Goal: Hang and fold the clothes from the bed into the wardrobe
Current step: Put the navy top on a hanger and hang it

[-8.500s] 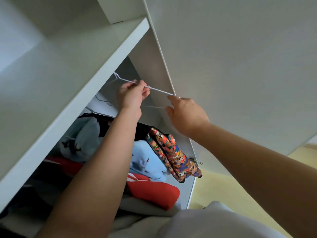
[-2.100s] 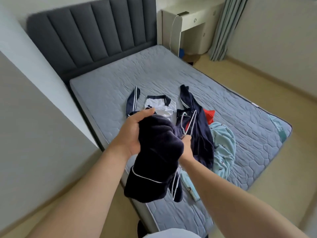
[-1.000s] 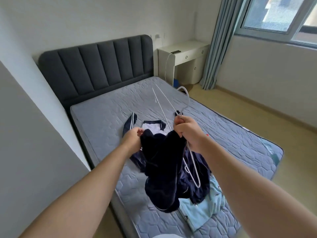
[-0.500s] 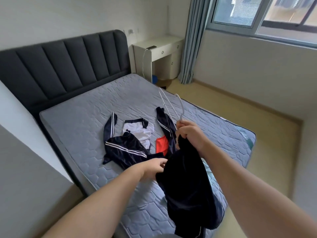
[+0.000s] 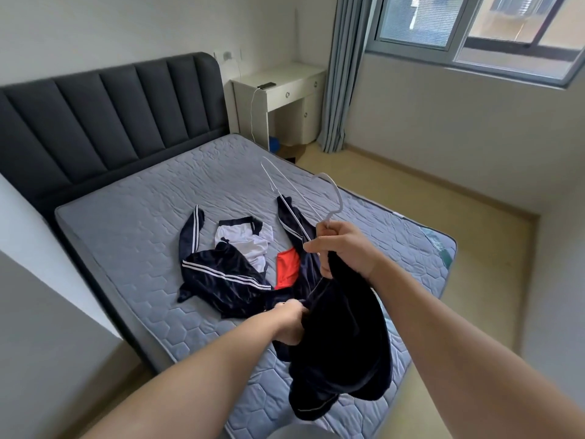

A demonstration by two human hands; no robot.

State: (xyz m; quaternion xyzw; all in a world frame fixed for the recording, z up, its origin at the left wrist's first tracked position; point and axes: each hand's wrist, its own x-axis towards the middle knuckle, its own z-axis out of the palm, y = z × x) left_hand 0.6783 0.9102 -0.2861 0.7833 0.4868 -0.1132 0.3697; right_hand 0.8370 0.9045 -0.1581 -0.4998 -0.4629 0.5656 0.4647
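Dark garment [image 5: 345, 343] is held bunched at lower centre of the frame, over the near edge of the bed [image 5: 142, 223]. Its top is gripped together with the neck of the wire hanger [image 5: 290, 213] by the right hand [image 5: 345, 251], fingers curled tight. The hanger's long axis runs up-left from that hand. The garment's edge is pinched by the left hand [image 5: 289, 323], down-left of the right. Next, the hanger is probably to be fed down into the cloth; the right hand is nearer. A striped jacket [image 5: 221, 278] lies on the bed.
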